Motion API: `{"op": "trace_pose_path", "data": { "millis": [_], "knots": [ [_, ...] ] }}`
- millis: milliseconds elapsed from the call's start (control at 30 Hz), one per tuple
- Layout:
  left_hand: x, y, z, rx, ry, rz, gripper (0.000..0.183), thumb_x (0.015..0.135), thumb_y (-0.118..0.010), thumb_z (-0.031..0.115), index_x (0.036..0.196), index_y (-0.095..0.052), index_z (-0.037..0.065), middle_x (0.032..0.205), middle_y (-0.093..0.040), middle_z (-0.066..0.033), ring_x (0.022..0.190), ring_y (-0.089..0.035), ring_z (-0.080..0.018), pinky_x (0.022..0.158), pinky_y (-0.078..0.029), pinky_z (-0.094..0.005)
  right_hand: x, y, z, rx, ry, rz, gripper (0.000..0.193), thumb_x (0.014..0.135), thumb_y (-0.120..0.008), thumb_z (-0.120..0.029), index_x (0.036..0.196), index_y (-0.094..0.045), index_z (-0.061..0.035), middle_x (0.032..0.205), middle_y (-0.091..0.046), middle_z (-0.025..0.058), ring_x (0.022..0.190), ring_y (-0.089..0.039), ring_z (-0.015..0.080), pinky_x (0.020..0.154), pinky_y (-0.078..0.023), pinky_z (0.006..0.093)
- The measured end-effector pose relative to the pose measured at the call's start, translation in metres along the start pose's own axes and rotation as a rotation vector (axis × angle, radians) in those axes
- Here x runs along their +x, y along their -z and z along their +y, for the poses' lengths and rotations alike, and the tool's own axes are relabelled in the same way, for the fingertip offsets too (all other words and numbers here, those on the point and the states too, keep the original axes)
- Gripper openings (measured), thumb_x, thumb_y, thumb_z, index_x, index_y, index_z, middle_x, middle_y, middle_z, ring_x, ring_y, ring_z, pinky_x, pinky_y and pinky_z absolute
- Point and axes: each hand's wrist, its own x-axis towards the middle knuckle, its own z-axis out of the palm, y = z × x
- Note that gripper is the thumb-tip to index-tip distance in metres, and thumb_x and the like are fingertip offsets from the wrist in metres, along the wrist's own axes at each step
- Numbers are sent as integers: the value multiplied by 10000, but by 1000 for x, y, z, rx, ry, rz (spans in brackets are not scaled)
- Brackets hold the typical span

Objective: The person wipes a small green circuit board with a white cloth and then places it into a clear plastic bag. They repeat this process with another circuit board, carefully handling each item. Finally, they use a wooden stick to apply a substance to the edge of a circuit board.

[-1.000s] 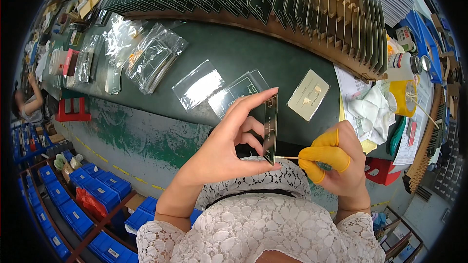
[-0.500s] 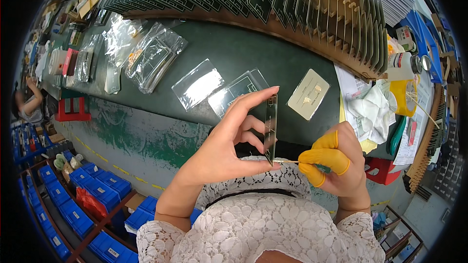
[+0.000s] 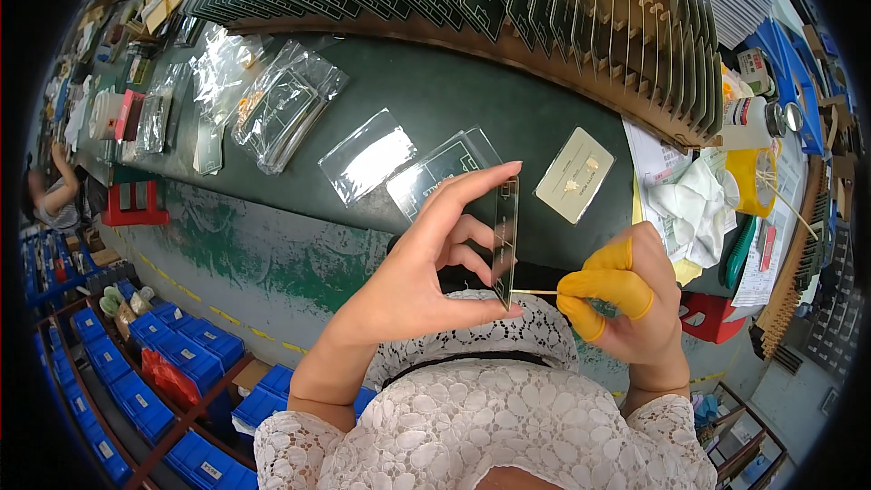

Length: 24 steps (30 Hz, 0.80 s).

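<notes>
My left hand (image 3: 422,268) grips a thin dark rectangular panel (image 3: 504,249) by its opposite ends, fingers on the far end and thumb at the near one. The panel stands almost edge-on, with light markings on its face. Yellow finger cots cover the thumb and two fingers of my right hand (image 3: 635,299), which pinches a slim pale stick (image 3: 537,292). The stick's tip meets the panel's right side near my left thumb; the tip's shape is too small to tell. Beyond my hands lie a pale gold card (image 3: 567,191) and a clear sleeve with a dark card (image 3: 426,183).
A long brown slotted rack (image 3: 635,104) holding several dark panels spans the back of the green table (image 3: 399,73). Bagged panels (image 3: 286,109) lie left. On the right are a crumpled white cloth (image 3: 694,204), a yellow container (image 3: 751,181) and a bottle (image 3: 748,122).
The stick's tip has shifted slightly away from me along the panel, and my right hand has moved a little with it. My left hand and the panel have barely moved.
</notes>
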Motion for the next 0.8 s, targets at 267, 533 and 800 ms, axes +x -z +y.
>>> {"op": "trace_pose_path", "data": {
  "millis": [267, 533, 800],
  "knots": [
    [0, 0, -1, 3, -2, 4, 1025, 584, -828, -96, 1460, -313, 36, 1498, -327, -157, 946, -600, -192, 726, -544, -269, 0, 0, -1, -12, -33, 20, 281, 657, -814, -65, 888, -655, -68, 790, -566, 48, 642, -503, 232, 582, -359, 345],
    [-1, 1, -1, 27, 1, 40, 1047, 570, -817, -110, 1466, -297, 40, 1490, -322, -175, 922, -600, -203, 710, -547, -284, -17, 5, 46, -442, -224, 136, 217, 704, -752, -30, 884, -630, -47, 816, -556, 82, 744, -514, 281, 656, -379, 358],
    [2, 0, -2, 20, 7, 15, 1065, 567, -821, -106, 1472, -281, 48, 1490, -311, -189, 917, -602, -210, 698, -556, -286, -20, -2, 49, -425, -232, 40, 216, 703, -751, -29, 877, -624, -21, 790, -507, 89, 721, -491, 281, 654, -378, 381]
  ]
}}
